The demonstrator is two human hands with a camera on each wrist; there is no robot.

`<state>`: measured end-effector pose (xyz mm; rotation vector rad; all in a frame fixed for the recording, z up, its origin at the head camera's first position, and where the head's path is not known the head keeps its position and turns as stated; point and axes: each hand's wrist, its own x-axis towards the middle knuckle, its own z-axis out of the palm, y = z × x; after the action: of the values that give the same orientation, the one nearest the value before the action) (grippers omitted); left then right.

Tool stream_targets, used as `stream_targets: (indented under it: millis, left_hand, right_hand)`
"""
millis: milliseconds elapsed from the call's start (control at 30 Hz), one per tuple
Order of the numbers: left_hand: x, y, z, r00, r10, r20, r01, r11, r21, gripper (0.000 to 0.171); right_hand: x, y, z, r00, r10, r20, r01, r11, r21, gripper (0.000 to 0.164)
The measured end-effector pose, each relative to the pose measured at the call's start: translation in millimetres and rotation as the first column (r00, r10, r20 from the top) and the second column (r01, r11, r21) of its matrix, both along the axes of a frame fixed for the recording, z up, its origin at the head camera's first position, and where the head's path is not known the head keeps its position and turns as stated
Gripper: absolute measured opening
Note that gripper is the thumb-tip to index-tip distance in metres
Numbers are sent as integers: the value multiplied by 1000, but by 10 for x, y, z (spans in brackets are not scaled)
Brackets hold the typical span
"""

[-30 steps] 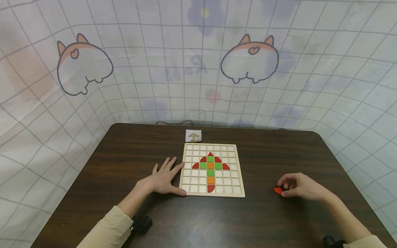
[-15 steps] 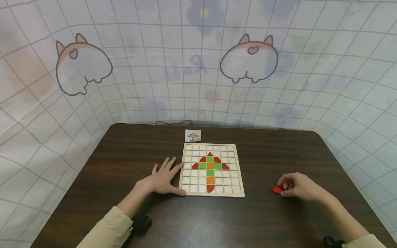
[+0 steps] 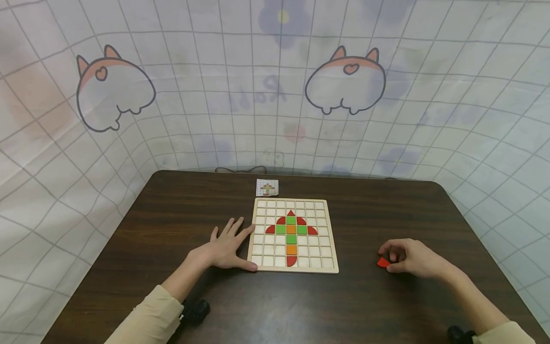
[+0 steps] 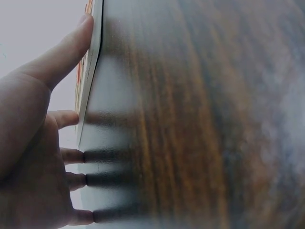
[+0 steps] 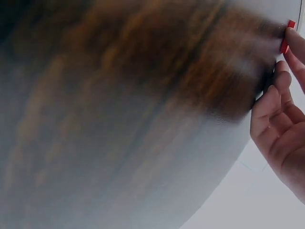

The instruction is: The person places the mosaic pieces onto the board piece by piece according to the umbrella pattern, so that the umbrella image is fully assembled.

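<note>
A pale wooden grid board [image 3: 315, 251] lies mid-table, with red, green and orange tiles set in an arrow-like pattern. My left hand [image 3: 224, 248] is spread flat on the table along its left side. The thumb touches the board's near-left corner and the index fingertip meets the left edge. To the right of the board, my right hand [image 3: 417, 258] pinches a small red tile [image 3: 383, 263] low over the tabletop. In the right wrist view the red tile [image 5: 287, 37] shows edge-on at the fingertips, and the other fingers are curled beneath.
A small printed card [image 3: 267, 188] with a similar pattern lies just behind the board. The dark wooden table [image 3: 275, 310] has rounded far corners. A patterned cloth [image 3: 232, 71] hangs behind it and around the sides.
The red tile has turned a little in my right fingers and shifted slightly left. The right index finger has reached further left. My left hand and the board stay put.
</note>
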<state>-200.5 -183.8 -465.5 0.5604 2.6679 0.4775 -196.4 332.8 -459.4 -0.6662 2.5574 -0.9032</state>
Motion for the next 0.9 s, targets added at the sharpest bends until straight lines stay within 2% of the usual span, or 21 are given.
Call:
stream_targets:
  millis: [367, 700, 900]
  left_hand:
    - [-3, -4, -1, 1000, 4, 5, -4, 1000, 6, 115]
    - [-1, -11, -22, 1000, 4, -3, -4, 1000, 3, 116]
    - [-5, -6, -12, 1000, 2, -2, -2, 1000, 6, 115]
  right_hand:
    - [-21, -12, -24, 1000, -7, -24, 7, 1000, 0, 22]
    - [-7, -87, -28, 995, -11, -97, 19, 997, 80, 24]
    - [1, -152, -28, 993, -28, -119, 35, 998, 55, 23]
